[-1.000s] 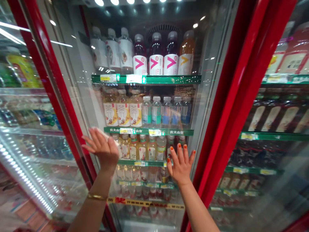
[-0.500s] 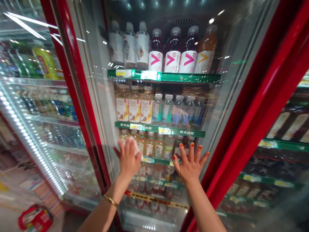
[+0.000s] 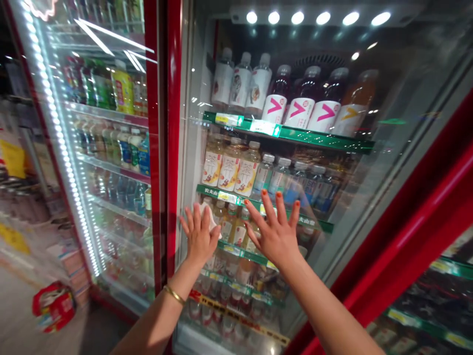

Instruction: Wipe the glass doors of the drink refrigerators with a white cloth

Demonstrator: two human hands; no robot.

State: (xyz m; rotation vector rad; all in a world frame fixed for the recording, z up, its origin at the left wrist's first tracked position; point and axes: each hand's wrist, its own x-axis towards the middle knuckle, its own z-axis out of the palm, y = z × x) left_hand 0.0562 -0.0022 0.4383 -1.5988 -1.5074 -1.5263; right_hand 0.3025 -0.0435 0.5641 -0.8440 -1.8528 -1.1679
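Observation:
My left hand (image 3: 200, 237) lies flat with fingers spread against the glass door (image 3: 314, 29) of a drinks fridge, near the door's left edge. Under its palm and fingers a white cloth (image 3: 211, 217) is pressed to the glass; whether it is fabric or paper I cannot tell. To the right, my right hand (image 3: 277, 231) is open, its fingers spread over the same glass with nothing in them. Behind the glass, tea bottles (image 3: 229, 170) stand on the middle shelf, just above the left hand. The right hand partly covers the lower green shelf edge (image 3: 207, 191).
Bottles with white labels and a pink V (image 3: 299, 112) fill the top shelf. A red door frame (image 3: 417, 197) slants along the right. Leftward stands another lit fridge (image 3: 121, 170) behind a red post (image 3: 173, 123). A red bag (image 3: 53, 305) sits on the floor at lower left.
The view has swung left, showing more of the neighbouring fridge. Both hands have slid left across the glass, the white cloth moving with my left one; my right hand is higher and closer to the left.

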